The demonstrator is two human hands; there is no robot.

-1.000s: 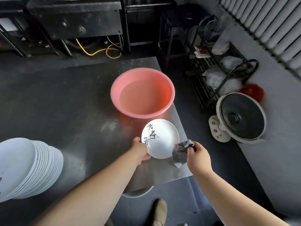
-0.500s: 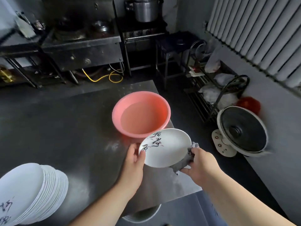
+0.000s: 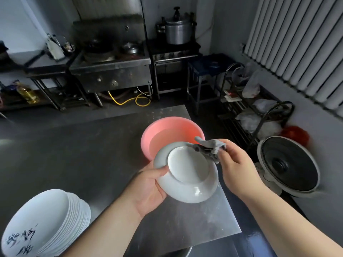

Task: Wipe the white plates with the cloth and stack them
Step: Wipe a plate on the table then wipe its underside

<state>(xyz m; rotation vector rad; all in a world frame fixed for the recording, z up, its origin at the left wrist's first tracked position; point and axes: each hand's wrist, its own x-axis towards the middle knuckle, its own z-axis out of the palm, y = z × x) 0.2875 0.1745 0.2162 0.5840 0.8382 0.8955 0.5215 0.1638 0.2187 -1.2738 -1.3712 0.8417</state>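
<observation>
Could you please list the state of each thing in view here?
Plate: held up, underside showing.
Left hand: grips the plate's rim.
Right hand: pinches the cloth.
Cloth: bunched, touching the plate's rim.
Pink basin: holds water.
Plate stack: leaning, on the table.

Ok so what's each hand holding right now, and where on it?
The left hand grips the white plate by its left rim, underside facing the camera. The right hand pinches the bunched grey cloth against the plate's upper right edge.
</observation>
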